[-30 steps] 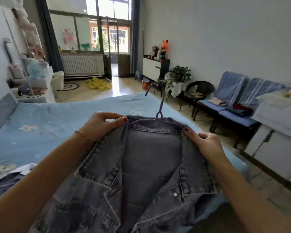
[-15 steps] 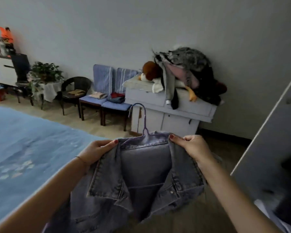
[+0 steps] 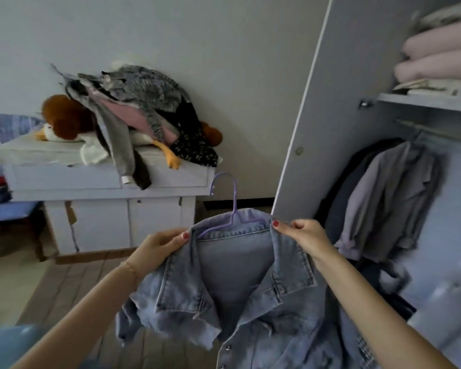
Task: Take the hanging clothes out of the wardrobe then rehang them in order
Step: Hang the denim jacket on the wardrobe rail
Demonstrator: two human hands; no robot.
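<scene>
Denim jacket (image 3: 250, 296) hangs on a purple hanger (image 3: 230, 209) at the lower centre of the frame, held up in the air in front of the open wardrobe. Left hand (image 3: 157, 247) pinches the left side of the collar, thumb on top and fingers curled under the cloth; right hand (image 3: 302, 237) pinches the right side of the collar the same way, so each grip is closed on the fabric. The hanger's hook rises free above the collar, between the white cabinet (image 3: 112, 201) at centre left and the wardrobe door (image 3: 338, 107), whose near edge runs from the top of the frame down to just beside the right thumb.

Inside the wardrobe at the right, a rail (image 3: 434, 130) runs under a shelf (image 3: 426, 101); grey and dark garments (image 3: 389, 198) hang from its left part, near the right hand. Folded pink bedding (image 3: 439, 59) lies on the shelf above.

On the cabinet's top, a heap of clothes (image 3: 144, 110) and a brown plush toy (image 3: 64, 115) spill over the front edge. Bare wooden floor (image 3: 64, 286) shows below the cabinet, in the lower left of the frame, under the left forearm.
</scene>
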